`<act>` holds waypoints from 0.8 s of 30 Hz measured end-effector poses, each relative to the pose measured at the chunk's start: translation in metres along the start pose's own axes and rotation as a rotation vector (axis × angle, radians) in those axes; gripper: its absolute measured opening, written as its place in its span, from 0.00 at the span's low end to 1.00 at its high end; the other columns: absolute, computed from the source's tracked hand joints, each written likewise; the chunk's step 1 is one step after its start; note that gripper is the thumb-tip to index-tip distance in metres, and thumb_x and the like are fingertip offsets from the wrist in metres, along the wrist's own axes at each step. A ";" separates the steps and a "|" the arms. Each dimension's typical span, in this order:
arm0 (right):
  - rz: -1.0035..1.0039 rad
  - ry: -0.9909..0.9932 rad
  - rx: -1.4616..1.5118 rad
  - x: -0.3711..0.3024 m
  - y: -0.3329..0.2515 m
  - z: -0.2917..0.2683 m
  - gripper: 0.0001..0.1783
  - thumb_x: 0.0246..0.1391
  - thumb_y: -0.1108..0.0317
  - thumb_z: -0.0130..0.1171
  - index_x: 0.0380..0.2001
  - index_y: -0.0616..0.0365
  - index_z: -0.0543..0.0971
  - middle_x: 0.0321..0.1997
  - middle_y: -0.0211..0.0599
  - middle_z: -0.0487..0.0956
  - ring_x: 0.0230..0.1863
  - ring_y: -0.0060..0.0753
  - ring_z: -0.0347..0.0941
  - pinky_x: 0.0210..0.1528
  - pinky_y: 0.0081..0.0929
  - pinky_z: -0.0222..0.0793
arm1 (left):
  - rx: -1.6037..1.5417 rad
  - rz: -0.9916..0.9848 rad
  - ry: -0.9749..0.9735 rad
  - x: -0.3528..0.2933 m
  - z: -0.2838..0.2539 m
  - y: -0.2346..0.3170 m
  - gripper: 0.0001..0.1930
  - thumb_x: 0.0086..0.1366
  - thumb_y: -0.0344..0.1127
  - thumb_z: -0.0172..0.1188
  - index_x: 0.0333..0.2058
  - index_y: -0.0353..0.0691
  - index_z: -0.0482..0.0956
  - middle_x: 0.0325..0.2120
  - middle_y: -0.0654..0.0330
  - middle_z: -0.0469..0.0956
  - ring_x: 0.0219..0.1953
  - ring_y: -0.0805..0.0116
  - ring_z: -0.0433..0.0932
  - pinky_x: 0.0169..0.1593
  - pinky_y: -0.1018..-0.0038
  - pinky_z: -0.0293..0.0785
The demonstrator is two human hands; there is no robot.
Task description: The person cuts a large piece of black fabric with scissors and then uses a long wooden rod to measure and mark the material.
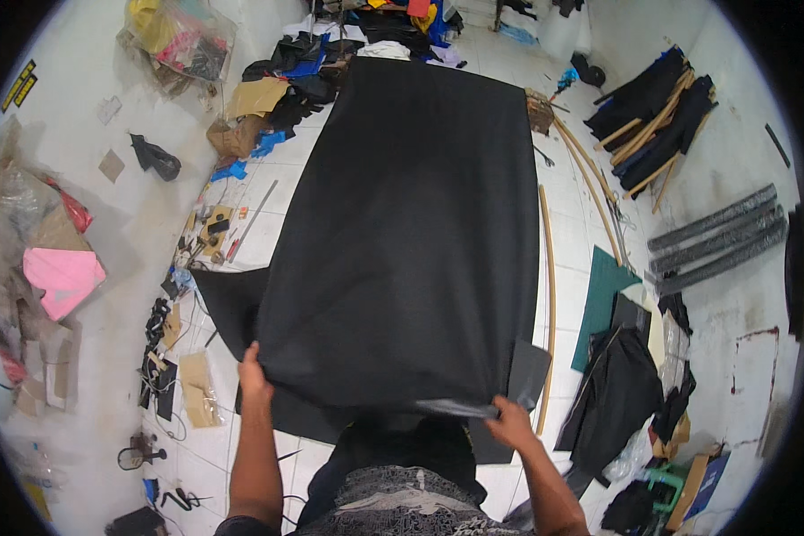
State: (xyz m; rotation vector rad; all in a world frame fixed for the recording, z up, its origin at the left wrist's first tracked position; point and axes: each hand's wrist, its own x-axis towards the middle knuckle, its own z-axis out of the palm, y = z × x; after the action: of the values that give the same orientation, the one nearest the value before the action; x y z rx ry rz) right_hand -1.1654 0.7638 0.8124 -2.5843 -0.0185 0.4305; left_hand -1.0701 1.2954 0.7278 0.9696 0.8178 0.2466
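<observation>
One large black cloth [411, 232] lay spread over the white tiled floor [241, 456], running from the person's feet toward the far end of the room. The left hand [254, 375] pinched the cloth's near left corner, its grip clenched on the fabric edge. The right hand [512, 422] grasped the near right corner, where the cloth folded over into a grey flap; that grip was clenched on the cloth as well. Both forearms came in from the lower edge, and the near edge of the cloth hung lifted between the two hands, above a second dark layer lying on the floor beneath it.

Along the cloth's right edge lay one long wooden stick [550, 304], with two more curved sticks farther off toward the right wall. One dark green sheet [603, 299] lay just beyond the stick. Three grey rolls [719, 237] lay side by side by the right wall. At the left edge of the floor lay one pink folded piece [61, 279] among clear plastic bags, and small tools and cardboard scraps [196, 384] were scattered near the cloth's left edge.
</observation>
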 end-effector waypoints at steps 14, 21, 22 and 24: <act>0.034 0.016 -0.361 -0.158 -0.015 0.074 0.19 0.37 0.59 0.70 0.33 0.54 0.78 0.26 0.47 0.82 0.34 0.54 0.81 0.40 0.48 0.75 | 0.110 0.183 0.101 -0.131 -0.120 -0.012 0.23 0.69 0.39 0.58 0.54 0.25 0.74 0.51 0.49 0.78 0.50 0.59 0.78 0.56 0.66 0.73; -0.033 0.233 -0.200 -0.250 0.016 0.080 0.16 0.34 0.66 0.69 0.28 0.58 0.75 0.25 0.50 0.79 0.32 0.57 0.78 0.38 0.50 0.73 | 0.181 0.397 0.037 -0.210 -0.184 -0.038 0.24 0.70 0.41 0.59 0.53 0.23 0.75 0.49 0.48 0.79 0.47 0.59 0.79 0.53 0.67 0.74; -0.030 0.229 -0.224 -0.271 0.031 0.092 0.17 0.35 0.64 0.69 0.29 0.57 0.75 0.25 0.49 0.80 0.32 0.57 0.79 0.39 0.50 0.73 | 0.199 0.423 0.120 -0.244 -0.174 -0.034 0.24 0.70 0.41 0.58 0.52 0.22 0.75 0.47 0.48 0.80 0.45 0.59 0.79 0.52 0.67 0.75; -0.049 0.238 -0.171 -0.308 0.045 0.112 0.17 0.39 0.60 0.69 0.30 0.57 0.75 0.24 0.49 0.80 0.32 0.55 0.80 0.39 0.50 0.73 | 0.234 0.471 0.084 -0.279 -0.200 -0.031 0.23 0.70 0.42 0.59 0.51 0.22 0.76 0.45 0.49 0.81 0.44 0.60 0.80 0.51 0.67 0.75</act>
State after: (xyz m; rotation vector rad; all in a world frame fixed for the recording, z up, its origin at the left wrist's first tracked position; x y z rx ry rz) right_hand -1.4948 0.7503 0.7910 -2.7808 -0.0365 0.1052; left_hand -1.4080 1.2569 0.7833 1.3760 0.6948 0.6103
